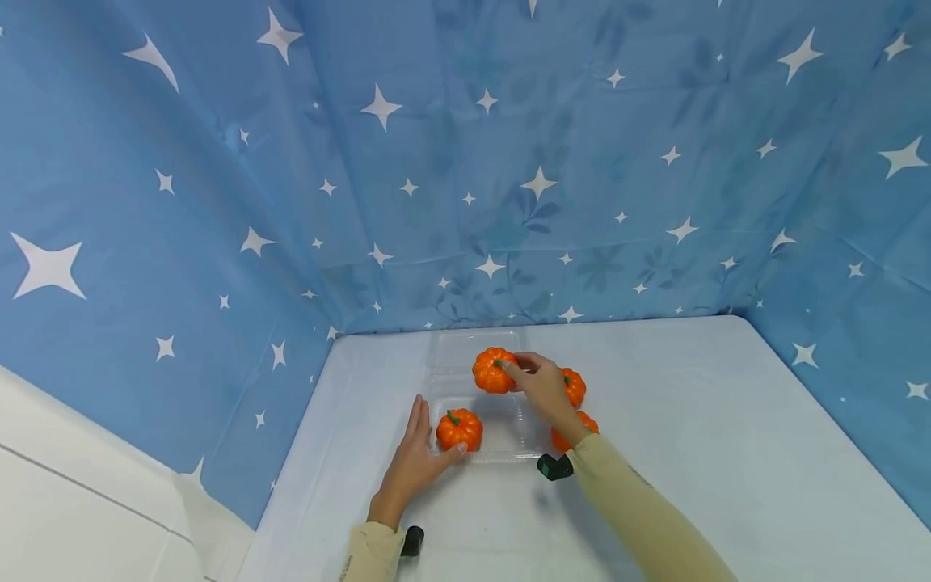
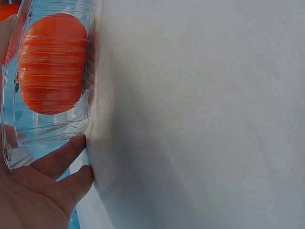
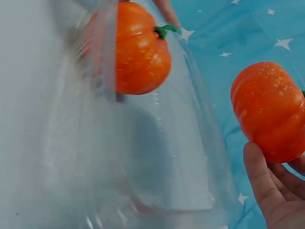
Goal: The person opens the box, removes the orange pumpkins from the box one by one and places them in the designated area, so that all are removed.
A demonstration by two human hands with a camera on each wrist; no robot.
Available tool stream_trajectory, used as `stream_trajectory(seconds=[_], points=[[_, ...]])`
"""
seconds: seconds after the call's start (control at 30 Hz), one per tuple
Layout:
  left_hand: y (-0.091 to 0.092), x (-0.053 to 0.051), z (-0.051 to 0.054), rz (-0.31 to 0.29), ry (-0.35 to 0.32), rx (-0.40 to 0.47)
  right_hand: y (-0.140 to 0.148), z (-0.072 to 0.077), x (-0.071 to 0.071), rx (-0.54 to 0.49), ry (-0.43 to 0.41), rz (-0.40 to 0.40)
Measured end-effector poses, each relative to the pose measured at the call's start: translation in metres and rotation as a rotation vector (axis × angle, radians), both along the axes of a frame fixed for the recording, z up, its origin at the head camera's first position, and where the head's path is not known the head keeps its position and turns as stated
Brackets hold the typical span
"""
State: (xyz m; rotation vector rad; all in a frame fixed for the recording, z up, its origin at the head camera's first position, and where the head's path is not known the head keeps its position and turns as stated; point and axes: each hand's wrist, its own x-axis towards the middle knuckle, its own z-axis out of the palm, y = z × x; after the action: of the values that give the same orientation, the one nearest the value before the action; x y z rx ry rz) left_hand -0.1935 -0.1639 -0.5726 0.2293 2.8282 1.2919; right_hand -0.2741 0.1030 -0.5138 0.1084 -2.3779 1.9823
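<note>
- Curtain [image 1: 582,113]: 1, blue with white stars, standing behind the box and to both sides of it.
- Table [image 1: 698,420]: 1, white, beneath the box and extending well to its right.
- Box [image 1: 503,438]: 1, clear plastic; its one lid [image 1: 454,349] lies open on the far side.
- Sleeves: 2, pale yellow; left sleeve [image 1: 372,551] and right sleeve [image 1: 647,509] both on the box's near side.
- Hands: 2. Left hand [image 1: 419,469] at the box's near left corner, fingers straight, thumb spread apart from them; whether they press on the wall cannot be told. Right hand [image 1: 544,390] above the box's right part, thumb and fingers clamped on one pumpkin.
- Pumpkins: 4, orange, green stems seen on some. Held pumpkin [image 1: 493,371]: raised above the far part of the box, at the right hand's fingertips, pinched from its right side. Boxed pumpkin [image 1: 458,432]: inside the box, left part, between the left thumb and fingers. Far pumpkin [image 1: 575,388] and near pumpkin [image 1: 560,439]: right of the box, the near one partly hidden by the right wrist.
- Black devices: 2, one at each wrist; the right one [image 1: 556,467] just off the box's near right corner, the left one [image 1: 412,541] nearer the viewer than the box.
</note>
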Motion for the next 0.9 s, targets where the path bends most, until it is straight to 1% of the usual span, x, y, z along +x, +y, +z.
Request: stream_trajectory(seconds=[0.17, 0.3, 0.4, 0.57, 0.7, 0.8, 0.9], points=[[0.0, 0.001, 0.0, 0.0, -0.004, -0.002, 0.012, 0.008, 0.004, 0.012, -0.017, -0.014], [0.001, 0.001, 0.0, 0.004, -0.006, -0.002, 0.021, 0.014, 0.007, 0.075, -0.028, -0.044], [0.001, 0.001, -0.001, 0.006, -0.002, -0.006, 0.029, 0.016, 0.009, 0.099, -0.029, -0.06], [0.003, 0.0, -0.002, -0.001, 0.005, -0.002, 0.043, 0.017, 0.009, 0.08, -0.044, -0.079], [0.003, 0.0, -0.001, -0.002, 0.004, 0.0, 0.056, 0.02, 0.011, 0.084, -0.041, -0.088], [0.002, 0.001, 0.001, 0.001, 0.001, -0.002, 0.064, 0.025, 0.015, 0.097, -0.024, -0.1], [0.001, 0.001, 0.0, 0.0, -0.002, 0.015, 0.074, 0.031, 0.017, 0.123, -0.009, -0.131]])
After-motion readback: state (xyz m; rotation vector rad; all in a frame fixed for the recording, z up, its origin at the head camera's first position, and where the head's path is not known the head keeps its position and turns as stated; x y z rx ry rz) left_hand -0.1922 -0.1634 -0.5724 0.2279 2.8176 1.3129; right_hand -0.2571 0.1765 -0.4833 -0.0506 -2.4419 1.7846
